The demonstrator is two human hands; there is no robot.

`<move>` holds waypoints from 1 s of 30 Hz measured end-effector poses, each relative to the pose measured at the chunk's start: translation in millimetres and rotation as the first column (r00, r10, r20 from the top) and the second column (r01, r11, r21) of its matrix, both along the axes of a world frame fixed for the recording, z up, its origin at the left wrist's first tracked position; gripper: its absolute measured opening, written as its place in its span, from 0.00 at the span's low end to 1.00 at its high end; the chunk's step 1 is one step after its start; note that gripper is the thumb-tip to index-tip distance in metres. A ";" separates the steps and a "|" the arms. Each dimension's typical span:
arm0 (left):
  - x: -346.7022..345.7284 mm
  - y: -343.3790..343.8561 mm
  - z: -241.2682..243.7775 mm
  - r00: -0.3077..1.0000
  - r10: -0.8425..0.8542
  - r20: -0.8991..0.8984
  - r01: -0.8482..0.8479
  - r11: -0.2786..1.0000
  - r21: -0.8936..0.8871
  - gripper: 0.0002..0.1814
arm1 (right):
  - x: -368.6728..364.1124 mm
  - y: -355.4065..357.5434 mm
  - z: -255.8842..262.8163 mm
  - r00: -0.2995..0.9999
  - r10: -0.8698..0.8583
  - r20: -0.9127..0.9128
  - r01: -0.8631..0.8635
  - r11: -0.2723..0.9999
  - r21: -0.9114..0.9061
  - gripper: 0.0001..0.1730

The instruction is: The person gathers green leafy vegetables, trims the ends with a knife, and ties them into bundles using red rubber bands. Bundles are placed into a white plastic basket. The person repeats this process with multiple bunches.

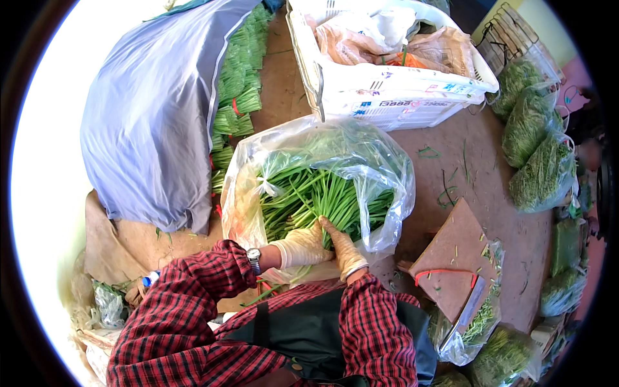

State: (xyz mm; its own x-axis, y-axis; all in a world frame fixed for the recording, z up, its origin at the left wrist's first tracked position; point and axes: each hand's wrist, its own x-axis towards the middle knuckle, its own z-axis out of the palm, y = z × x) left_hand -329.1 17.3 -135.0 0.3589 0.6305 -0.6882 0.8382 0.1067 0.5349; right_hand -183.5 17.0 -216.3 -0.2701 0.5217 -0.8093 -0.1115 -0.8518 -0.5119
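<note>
Both my hands wear pale, soiled gloves. My left hand (304, 247) and my right hand (343, 249) meet around the lower end of a bunch of long green stalks (333, 196). The stalks fan out away from me, over more loose greens (280, 213) in a large clear plastic bag (246, 162). The bag's mouth gapes towards me, and its rim folds over the greens at the right. A tied white knot of plastic (267, 186) lies at the left of the opening. My palms and the cut ends of the bunch are hidden.
A grey cloth (150, 111) covers stacked bundled greens (242, 92) at left. A white plastic crate (401, 89) holding bags stands beyond. At right, a board (445, 261) with a red band and a long blade (464, 307) sits over trimmings. Bagged greens (529, 130) line the right side.
</note>
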 end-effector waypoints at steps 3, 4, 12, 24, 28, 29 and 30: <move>-11.1 -4.7 19.2 0.994 -0.072 0.085 0.065 0.994 0.083 0.57 | 2.1 0.4 33.3 0.996 -0.023 0.084 0.025 0.999 -0.030 0.39; -15.1 0.3 24.0 0.992 -0.118 0.035 0.116 0.992 0.058 0.50 | 2.1 -0.4 37.6 0.994 -0.055 0.089 0.059 0.997 -0.046 0.36; -45.8 7.2 0.8 0.978 0.209 -0.008 -0.188 0.894 0.407 0.37 | 20.2 1.3 9.4 0.946 -0.238 -0.222 0.207 0.966 -0.156 0.21; -38.2 19.9 -70.4 0.991 0.121 -0.059 -0.101 0.956 0.274 0.57 | 34.0 5.3 18.1 0.984 -0.144 -0.103 0.128 0.981 -0.148 0.18; -24.5 20.0 -49.3 0.984 0.123 -0.125 -0.093 0.970 0.223 0.62 | 35.3 8.2 23.3 0.986 -0.125 -0.113 0.108 0.983 -0.150 0.17; -17.5 19.2 -43.6 0.977 0.115 -0.182 -0.073 0.973 0.221 0.63 | 34.9 8.5 22.3 0.985 -0.122 -0.126 0.104 0.985 -0.141 0.18; -14.7 18.8 -56.4 0.961 0.115 -0.252 -0.043 0.961 0.273 0.63 | 35.1 8.0 20.9 0.984 -0.116 -0.136 0.098 0.987 -0.131 0.18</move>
State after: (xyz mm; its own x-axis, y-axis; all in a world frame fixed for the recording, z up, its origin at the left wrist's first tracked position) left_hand -343.8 36.1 -191.5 0.1294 0.8200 -0.5575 0.9470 0.0646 0.3148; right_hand -148.3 25.0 -195.4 -0.3353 0.4523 -0.8264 -0.2696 -0.8866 -0.3759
